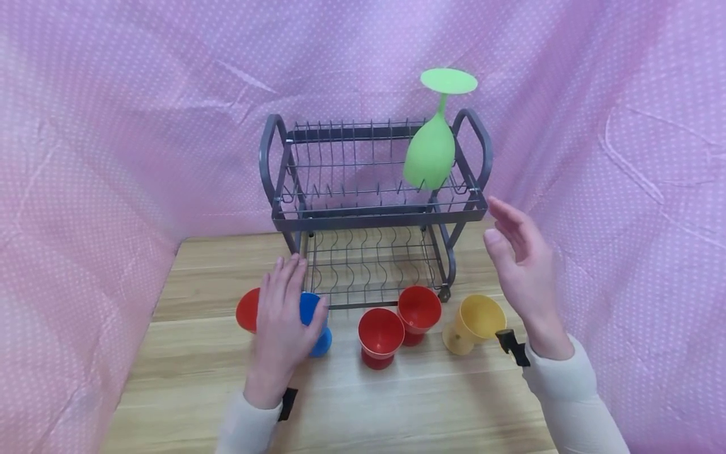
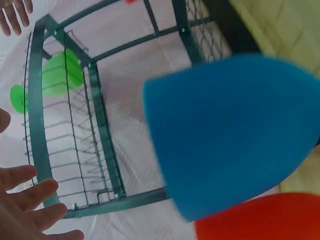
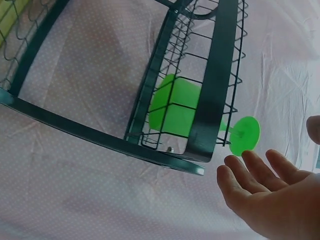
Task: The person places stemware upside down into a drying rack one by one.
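An upside-down green goblet (image 1: 433, 148) rests on the right end of the upper tier of a dark two-tier dish rack (image 1: 377, 221), its foot pointing up. My right hand (image 1: 524, 271) is raised in the air just right of the rack, fingers extended and holding nothing. Over the front left of the table hovers my left hand (image 1: 282, 328), with empty, loosely extended fingers. From the head camera it partly hides a blue goblet (image 1: 321, 342) and a red goblet (image 1: 246, 310). The left wrist view shows the blue goblet (image 2: 235, 135) apart from those fingers.
Two red goblets, one nearer (image 1: 381, 337) and one behind it (image 1: 420, 306), stand upright before the rack. A yellow goblet (image 1: 481, 317) stands to their right, near my right wrist. Pink dotted cloth (image 1: 187, 126) encloses the wooden table (image 1: 187, 353) at the back and sides.
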The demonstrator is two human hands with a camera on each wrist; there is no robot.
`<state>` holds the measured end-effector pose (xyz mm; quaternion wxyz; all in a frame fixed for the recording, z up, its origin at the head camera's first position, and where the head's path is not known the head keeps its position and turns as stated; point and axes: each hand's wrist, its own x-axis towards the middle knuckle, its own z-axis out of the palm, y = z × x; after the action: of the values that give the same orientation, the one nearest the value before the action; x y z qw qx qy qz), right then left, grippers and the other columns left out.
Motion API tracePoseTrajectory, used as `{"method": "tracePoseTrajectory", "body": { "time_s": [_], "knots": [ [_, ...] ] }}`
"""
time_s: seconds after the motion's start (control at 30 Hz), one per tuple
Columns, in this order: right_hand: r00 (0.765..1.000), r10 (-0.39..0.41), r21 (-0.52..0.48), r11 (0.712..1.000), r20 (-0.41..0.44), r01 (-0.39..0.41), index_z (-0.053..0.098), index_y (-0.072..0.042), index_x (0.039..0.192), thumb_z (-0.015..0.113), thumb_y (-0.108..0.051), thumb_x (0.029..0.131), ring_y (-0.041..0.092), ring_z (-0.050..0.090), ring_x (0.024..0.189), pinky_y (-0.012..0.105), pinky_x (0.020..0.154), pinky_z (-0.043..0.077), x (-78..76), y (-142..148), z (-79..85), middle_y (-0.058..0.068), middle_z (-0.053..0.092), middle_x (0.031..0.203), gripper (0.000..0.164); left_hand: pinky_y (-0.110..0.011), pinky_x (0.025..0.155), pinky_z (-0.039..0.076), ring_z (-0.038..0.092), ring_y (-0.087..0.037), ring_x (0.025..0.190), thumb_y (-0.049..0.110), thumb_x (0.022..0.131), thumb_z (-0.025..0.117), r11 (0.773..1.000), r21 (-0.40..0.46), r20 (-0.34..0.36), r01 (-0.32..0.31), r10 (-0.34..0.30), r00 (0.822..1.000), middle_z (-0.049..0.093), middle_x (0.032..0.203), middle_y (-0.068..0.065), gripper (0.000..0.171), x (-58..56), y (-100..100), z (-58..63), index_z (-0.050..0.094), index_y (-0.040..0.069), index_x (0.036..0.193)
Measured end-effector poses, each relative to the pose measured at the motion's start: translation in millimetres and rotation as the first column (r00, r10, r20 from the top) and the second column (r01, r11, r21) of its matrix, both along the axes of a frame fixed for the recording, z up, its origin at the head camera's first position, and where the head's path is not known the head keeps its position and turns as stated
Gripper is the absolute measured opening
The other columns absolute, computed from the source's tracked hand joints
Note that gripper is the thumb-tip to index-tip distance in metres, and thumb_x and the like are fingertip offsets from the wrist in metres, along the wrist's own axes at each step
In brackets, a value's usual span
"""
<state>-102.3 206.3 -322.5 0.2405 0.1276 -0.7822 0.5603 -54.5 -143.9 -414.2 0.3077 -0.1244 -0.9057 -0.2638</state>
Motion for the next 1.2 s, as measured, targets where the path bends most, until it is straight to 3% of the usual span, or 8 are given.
{"method": "tracePoseTrajectory", "body": {
  "time_s": [0.17,0.4,0.77,1.0,1.2],
  "knots": [
    [0.999,0.021,0.016,1.0,-0.031,-0.02,0.057,0.002,0.143,0.061,0.001,0.099,0.017,0.055,0.136,0.028,0.115,0.04,10.0,4.0,-21.4,0.016,0.059,0.147,0.044,-0.071,0.112,0.035,0.043,-0.044,0.144,0.036,0.089,0.07,1.0,-0.007,0.017,0.024,-0.023,1.0,0.051,0.153,-0.018,0.069,5.6,6.2,-12.2,0.055,0.001,0.146],
    [1.0,0.027,0.034,0.999,0.007,-0.027,0.057,0.003,0.142,0.06,0.008,0.097,0.014,0.053,0.136,0.023,0.114,0.039,23.8,14.2,-50.5,0.017,0.059,0.146,0.046,-0.071,0.111,0.035,0.042,-0.041,0.145,0.037,0.088,0.073,0.999,-0.01,0.087,0.04,-0.039,0.995,0.051,0.155,-0.015,0.07,11.8,10.1,-24.6,0.054,0.006,0.149],
    [0.999,0.03,0.09,0.995,0.013,-0.031,0.057,0.006,0.141,0.058,0.01,0.097,0.008,0.051,0.138,0.021,0.114,0.038,28.6,36.9,-89.0,0.013,0.059,0.147,0.044,-0.073,0.111,0.033,0.036,-0.042,0.149,0.038,0.088,0.074,0.998,-0.034,0.123,0.044,-0.04,0.992,0.045,0.159,-0.016,0.073,13.8,11.7,-35.8,0.053,0.005,0.15],
    [0.992,0.046,0.081,0.995,0.121,-0.056,0.055,0.004,0.144,0.059,0.008,0.099,0.003,0.05,0.137,0.017,0.113,0.036,37.9,55.7,-116.1,0.011,0.057,0.15,0.046,-0.073,0.11,0.035,0.036,-0.043,0.148,0.038,0.086,0.076,0.998,-0.047,0.148,0.052,-0.044,0.988,0.043,0.161,-0.014,0.074,19.6,10.8,-44.7,0.053,0.007,0.15],
    [0.975,0.086,0.014,0.996,0.207,-0.09,0.05,0.001,0.15,0.056,0.006,0.1,0.005,0.047,0.14,0.016,0.113,0.036,46.2,70.4,-136.2,0.014,0.051,0.155,0.05,-0.072,0.111,0.035,0.037,-0.044,0.148,0.037,0.087,0.076,0.997,-0.052,0.145,0.049,-0.041,0.988,0.044,0.16,-0.015,0.072,21.4,9.2,-48.1,0.055,0.005,0.148]
  ]
}}
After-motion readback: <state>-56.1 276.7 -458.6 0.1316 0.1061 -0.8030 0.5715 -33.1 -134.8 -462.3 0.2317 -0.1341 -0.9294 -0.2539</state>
